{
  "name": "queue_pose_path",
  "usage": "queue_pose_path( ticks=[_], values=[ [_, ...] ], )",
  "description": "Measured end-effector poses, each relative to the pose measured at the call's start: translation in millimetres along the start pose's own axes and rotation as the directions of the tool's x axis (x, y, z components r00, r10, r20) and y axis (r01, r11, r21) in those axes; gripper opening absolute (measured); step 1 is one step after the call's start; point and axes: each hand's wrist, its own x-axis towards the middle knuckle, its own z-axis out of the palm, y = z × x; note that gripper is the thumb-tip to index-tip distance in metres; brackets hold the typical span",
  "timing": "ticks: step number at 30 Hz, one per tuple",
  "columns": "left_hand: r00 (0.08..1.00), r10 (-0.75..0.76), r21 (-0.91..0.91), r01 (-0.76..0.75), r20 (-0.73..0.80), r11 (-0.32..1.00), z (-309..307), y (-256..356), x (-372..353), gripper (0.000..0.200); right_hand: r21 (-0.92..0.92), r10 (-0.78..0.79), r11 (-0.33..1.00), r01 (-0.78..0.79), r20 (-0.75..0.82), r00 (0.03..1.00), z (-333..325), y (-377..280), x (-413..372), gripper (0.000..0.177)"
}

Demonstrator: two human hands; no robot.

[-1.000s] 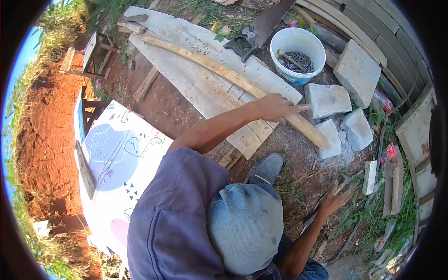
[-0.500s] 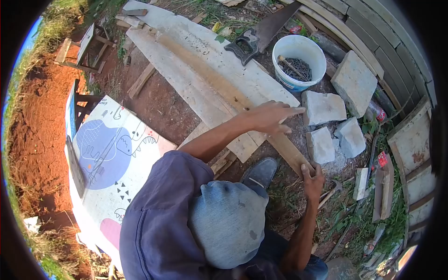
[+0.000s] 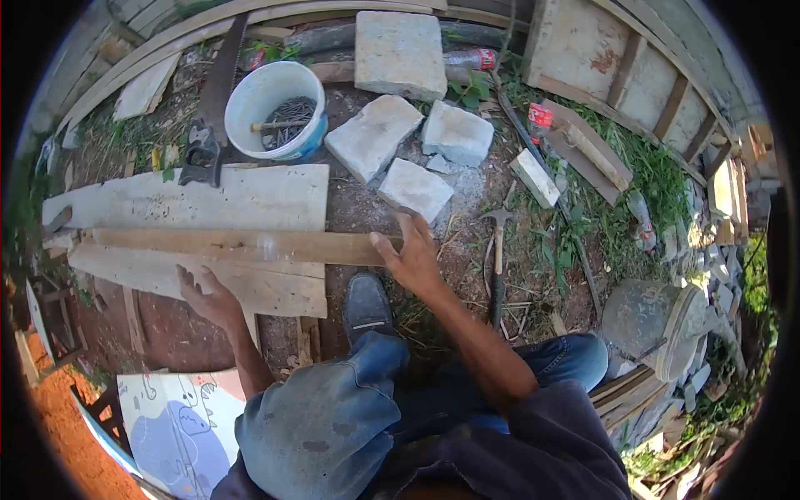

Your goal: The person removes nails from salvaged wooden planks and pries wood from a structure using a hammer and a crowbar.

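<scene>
A long wooden plank (image 3: 292,246) lies across two pale boards (image 3: 192,200) on the ground. Its right end sticks out past the boards, and my right hand (image 3: 408,254) touches that end with thumb and fingers apart. Over the lower pale board, just below the plank, my left hand (image 3: 208,298) is spread and holds nothing. A handsaw (image 3: 204,154) rests with its handle at the upper board's edge. Beside it stands a white bucket (image 3: 242,108) with nails and a wooden-handled tool inside.
Stone blocks (image 3: 375,137) sit beyond my right hand. A hammer (image 3: 498,250) lies on the soil to the right. A bucket-like container (image 3: 642,317) stands at the right, and a printed panel (image 3: 158,425) is at lower left. My shoe (image 3: 367,304) is below the plank.
The view has swung to the right, so the plank now runs nearly level. My left hand has come off the plank and drawn back below it. My right hand has stayed at the plank's end.
</scene>
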Motion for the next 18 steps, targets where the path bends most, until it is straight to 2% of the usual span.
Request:
queue_pose_path(
  ticks=[2, 4, 5, 6, 8, 10, 12, 13, 14, 15, 16, 18],
  values=[
    [0.991, 0.123, -0.014, -0.123, 0.045, 0.992, 4, 12, 2, 0.049, 0.034, -0.004, 0.999, 0.004, -0.012, 1.000, -48, 9, 22, 0.048],
    [0.979, 0.155, -0.160, -0.133, 0.131, 0.978, 14, 27, -1, 0.048, -0.018, -0.026, 1.000, 0.024, -0.104, 0.994, -135, 11, 47, 0.046],
    [0.956, 0.243, -0.192, -0.211, 0.163, 0.959, 21, 34, -5, 0.048, -0.036, 0.016, 0.999, -0.024, -0.211, 0.977, -189, -2, 50, 0.042],
    [0.925, 0.328, -0.218, -0.286, 0.190, 0.933, 26, 41, -9, 0.047, -0.155, -0.040, 0.988, -0.012, -0.330, 0.943, -238, -2, 45, 0.040],
    [0.897, 0.351, -0.266, -0.282, 0.269, 0.922, 37, 68, -23, 0.045, -0.367, -0.063, 0.917, -0.155, -0.518, 0.853, -325, 0, 17, 0.040],
    [0.894, 0.342, -0.277, -0.264, 0.289, 0.924, 44, 94, -37, 0.043, -0.302, 0.016, 0.911, -0.282, -0.657, 0.754, -387, 30, -19, 0.037],
    [0.785, 0.506, -0.359, -0.385, 0.357, 0.850, 51, 121, -57, 0.039, -0.331, 0.097, 0.849, -0.412, -0.668, 0.737, -414, 78, -64, 0.036],
    [0.765, 0.531, -0.451, -0.354, 0.364, 0.819, 55, 140, -70, 0.038, -0.334, 0.193, 0.790, -0.513, -0.659, 0.727, -420, 129, -89, 0.033],
    [0.746, 0.550, -0.523, -0.318, 0.377, 0.790, 55, 156, -85, 0.036, -0.353, 0.236, 0.763, -0.541, -0.627, 0.742, -413, 182, -117, 0.031],
    [0.681, 0.585, -0.601, -0.260, 0.440, 0.756, 52, 168, -99, 0.037, -0.405, 0.313, 0.696, -0.593, -0.572, 0.758, -395, 214, -140, 0.028],
    [0.612, 0.624, -0.670, -0.199, 0.485, 0.716, 54, 181, -110, 0.038, -0.311, 0.431, 0.707, -0.635, -0.522, 0.736, -371, 239, -158, 0.028],
    [0.358, 0.733, -0.750, -0.119, 0.579, 0.650, 50, 198, -128, 0.037, -0.435, 0.407, 0.694, -0.574, -0.421, 0.811, -325, 280, -178, 0.027]
  ],
)
